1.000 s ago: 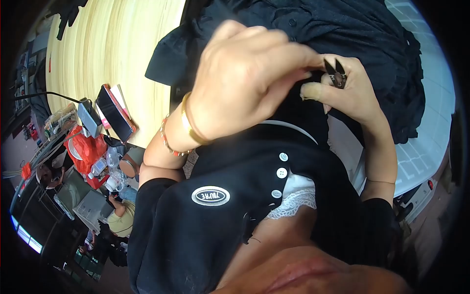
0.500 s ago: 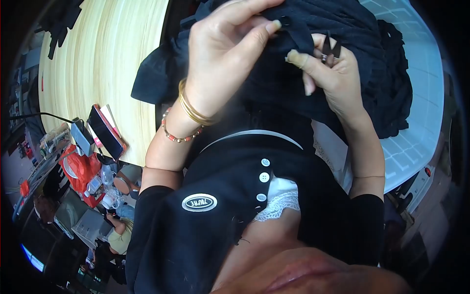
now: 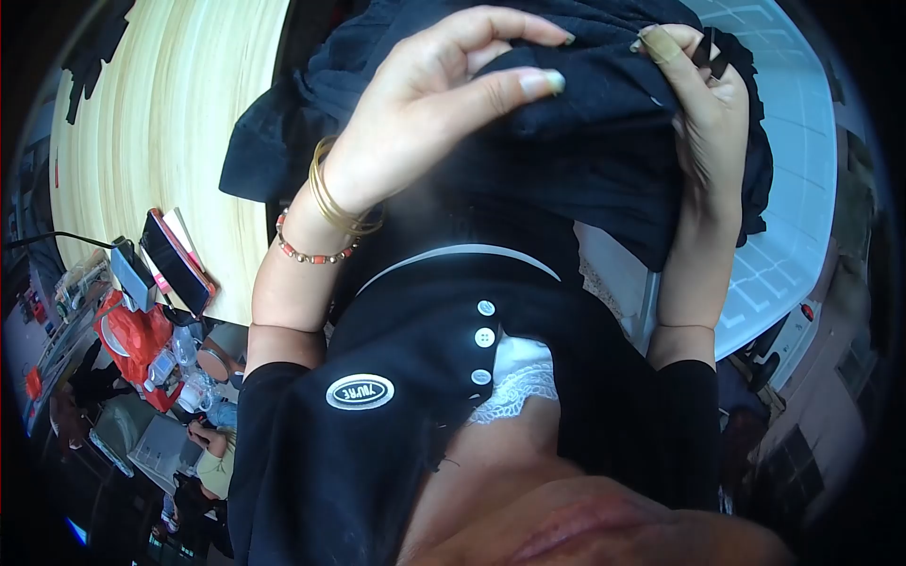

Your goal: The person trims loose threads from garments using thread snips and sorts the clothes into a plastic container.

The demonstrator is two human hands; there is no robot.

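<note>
A heap of black cloth (image 3: 585,123) lies before me, partly over a light-blue plastic basket (image 3: 793,141). My left hand (image 3: 453,85), with gold bangles and a beaded bracelet at the wrist, is over the cloth; its thumb and index finger are apart with nothing visible between them. My right hand (image 3: 708,104) is closed at the cloth's upper right, with dark snips (image 3: 710,55) held among the fingers. Its thumb has a tan covering and presses on a fold of the cloth. The snips are partly hidden by the fingers.
Left of the cloth stands a light wooden table (image 3: 170,113) with a phone (image 3: 177,262) near its edge. Beyond are a red plastic bag (image 3: 137,335), clear bottles and another person (image 3: 215,462) at the lower left. A dark cloth (image 3: 94,61) lies at the table's upper left.
My left thumb and index finger have come away from a black button on the cloth. My right hand has moved right and up, its thumb now on the fabric. The view has shifted slightly.
</note>
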